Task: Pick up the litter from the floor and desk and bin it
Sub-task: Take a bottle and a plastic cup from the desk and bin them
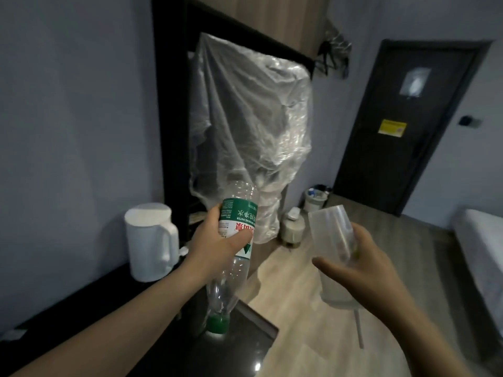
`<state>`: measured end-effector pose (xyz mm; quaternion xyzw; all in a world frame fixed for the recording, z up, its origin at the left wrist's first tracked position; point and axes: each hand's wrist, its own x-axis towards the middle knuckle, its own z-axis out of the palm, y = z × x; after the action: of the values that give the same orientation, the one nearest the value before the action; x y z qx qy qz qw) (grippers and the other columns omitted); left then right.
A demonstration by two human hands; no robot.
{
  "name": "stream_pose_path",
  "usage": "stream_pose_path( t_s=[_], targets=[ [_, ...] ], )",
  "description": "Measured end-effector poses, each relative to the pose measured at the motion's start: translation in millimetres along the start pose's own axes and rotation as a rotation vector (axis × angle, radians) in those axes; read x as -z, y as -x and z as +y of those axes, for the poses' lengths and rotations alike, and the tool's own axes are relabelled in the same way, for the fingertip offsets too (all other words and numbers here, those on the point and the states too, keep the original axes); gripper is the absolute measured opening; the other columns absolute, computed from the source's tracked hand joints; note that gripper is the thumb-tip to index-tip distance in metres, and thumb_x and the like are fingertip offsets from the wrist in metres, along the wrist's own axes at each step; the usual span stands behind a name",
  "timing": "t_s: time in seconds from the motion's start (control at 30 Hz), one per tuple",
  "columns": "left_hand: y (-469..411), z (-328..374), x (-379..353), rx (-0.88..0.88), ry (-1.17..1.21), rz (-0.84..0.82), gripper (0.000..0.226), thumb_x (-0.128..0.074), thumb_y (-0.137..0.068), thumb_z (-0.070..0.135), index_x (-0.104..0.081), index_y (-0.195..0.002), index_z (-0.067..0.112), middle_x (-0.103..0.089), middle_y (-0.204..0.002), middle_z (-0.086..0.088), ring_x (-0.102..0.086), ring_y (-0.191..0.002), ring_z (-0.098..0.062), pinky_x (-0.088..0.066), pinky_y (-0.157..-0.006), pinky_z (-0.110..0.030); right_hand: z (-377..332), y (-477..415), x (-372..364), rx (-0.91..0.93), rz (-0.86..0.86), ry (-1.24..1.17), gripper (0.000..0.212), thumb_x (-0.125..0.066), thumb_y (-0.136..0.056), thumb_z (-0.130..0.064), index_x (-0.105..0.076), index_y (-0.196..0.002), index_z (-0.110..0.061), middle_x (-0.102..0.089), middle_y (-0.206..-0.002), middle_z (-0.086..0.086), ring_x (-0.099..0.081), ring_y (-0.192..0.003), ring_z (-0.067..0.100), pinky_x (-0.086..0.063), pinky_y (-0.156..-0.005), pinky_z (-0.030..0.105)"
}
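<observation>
My left hand [217,246] grips an empty clear plastic water bottle [234,268] around its green label, held upside down with the green cap pointing at the dark desk [163,336]. My right hand [362,265] holds a clear plastic cup [330,232], and a white straw hangs below the hand. A small white bin [314,200] with litter in it stands on the floor by the dark door, far ahead.
A white electric kettle [151,243] stands on the desk at left. A rack draped in clear plastic sheeting [250,126] is ahead. A pale lidded container [292,227] sits on the wooden floor. A bed edge [479,240] is at right.
</observation>
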<state>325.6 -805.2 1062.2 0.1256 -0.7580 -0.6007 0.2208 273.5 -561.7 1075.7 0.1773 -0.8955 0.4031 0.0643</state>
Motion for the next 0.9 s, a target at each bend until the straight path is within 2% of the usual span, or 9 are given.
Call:
stream_pose_path(
  t_s=[0.07, 0.23, 0.37, 0.43, 0.57, 0.67, 0.73, 0.9],
  targets=[
    [-15.6, 12.1, -49.8, -0.026, 0.027, -0.036, 0.051, -0.068, -0.057, 0.037, -0.051, -0.106, 0.036, -0.069, -0.09, 0.002, -0.068, -0.074, -0.012, -0.053, -0.06, -0.023, 25.7, -12.4, 35.8, -0.014, 0.045, 0.0, 0.084, -0.08, -0.069, -0.043, -0.032, -0.137, -0.036, -0.048, -0.105, -0.016, -0.055, -0.095, 0.01, -0.051, -0.075, 0.033],
    [-51.8, 28.0, -157.8, -0.084, 0.064, -0.161, 0.06, -0.069, -0.058, 0.037, -0.05, -0.115, 0.034, -0.068, -0.09, 0.002, -0.068, -0.072, -0.013, -0.053, -0.06, -0.027, 88.3, -42.5, 106.6, -0.074, 0.12, 0.013, 0.086, -0.081, -0.067, -0.044, -0.032, -0.136, -0.037, -0.049, -0.104, -0.017, -0.055, -0.094, 0.007, -0.051, -0.074, 0.028],
    [-86.6, 34.2, -225.3, -0.116, 0.063, -0.242, 0.059, -0.069, -0.055, 0.041, -0.049, -0.111, 0.04, -0.069, -0.091, 0.003, -0.069, -0.073, -0.013, -0.058, -0.063, -0.032, 130.6, -70.3, 142.8, -0.121, 0.186, 0.028, 0.08, -0.08, -0.067, -0.047, -0.032, -0.131, -0.04, -0.051, -0.102, -0.019, -0.056, -0.09, 0.004, -0.054, -0.074, 0.03],
    [-110.3, 35.8, -254.8, -0.126, 0.066, -0.27, 0.062, -0.069, -0.058, 0.037, -0.048, -0.116, 0.037, -0.069, -0.092, 0.002, -0.069, -0.074, -0.013, -0.057, -0.062, -0.03, 149.7, -90.5, 153.7, -0.138, 0.216, 0.048, 0.081, -0.079, -0.067, -0.048, -0.032, -0.132, -0.039, -0.05, -0.102, -0.019, -0.055, -0.088, 0.002, -0.05, -0.069, 0.024],
    [-166.7, 33.9, -300.8, -0.171, 0.058, -0.3, 0.068, -0.068, -0.059, 0.039, -0.047, -0.123, 0.033, -0.069, -0.092, 0.004, -0.068, -0.075, -0.01, -0.052, -0.058, -0.023, 181.3, -138.8, 163.5, -0.167, 0.255, 0.07, 0.081, -0.079, -0.067, -0.049, -0.032, -0.133, -0.038, -0.052, -0.107, -0.015, -0.054, -0.089, 0.001, -0.046, -0.065, 0.019],
    [-218.2, 28.7, -326.3, -0.186, 0.049, -0.298, 0.069, -0.068, -0.058, 0.042, -0.047, -0.124, 0.035, -0.069, -0.091, 0.005, -0.069, -0.075, -0.012, -0.057, -0.062, -0.032, 195.3, -181.7, 168.8, -0.169, 0.291, 0.082, 0.074, -0.079, -0.069, -0.048, -0.032, -0.126, -0.043, -0.052, -0.104, -0.018, -0.053, -0.087, -0.002, -0.043, -0.063, 0.013],
    [-254.9, 27.7, -339.4, -0.171, 0.054, -0.291, 0.074, -0.067, -0.055, 0.047, -0.046, -0.125, 0.036, -0.069, -0.092, 0.007, -0.069, -0.076, -0.012, -0.058, -0.066, -0.036, 196.8, -215.0, 172.4, -0.184, 0.304, 0.095, 0.069, -0.079, -0.071, -0.045, -0.029, -0.119, -0.047, -0.049, -0.099, -0.025, -0.05, -0.084, -0.008, -0.041, -0.056, 0.009],
    [-337.1, 25.2, -371.5, -0.165, 0.04, -0.288, 0.066, -0.071, -0.063, 0.038, -0.047, -0.124, 0.034, -0.068, -0.093, 0.008, -0.066, -0.077, -0.008, -0.048, -0.06, -0.025, 214.4, -298.9, 173.3, -0.182, 0.354, 0.092, 0.068, -0.08, -0.071, -0.043, -0.032, -0.119, -0.045, -0.054, -0.101, -0.018, -0.052, -0.084, -0.009, -0.041, -0.054, -0.001]
  ],
)
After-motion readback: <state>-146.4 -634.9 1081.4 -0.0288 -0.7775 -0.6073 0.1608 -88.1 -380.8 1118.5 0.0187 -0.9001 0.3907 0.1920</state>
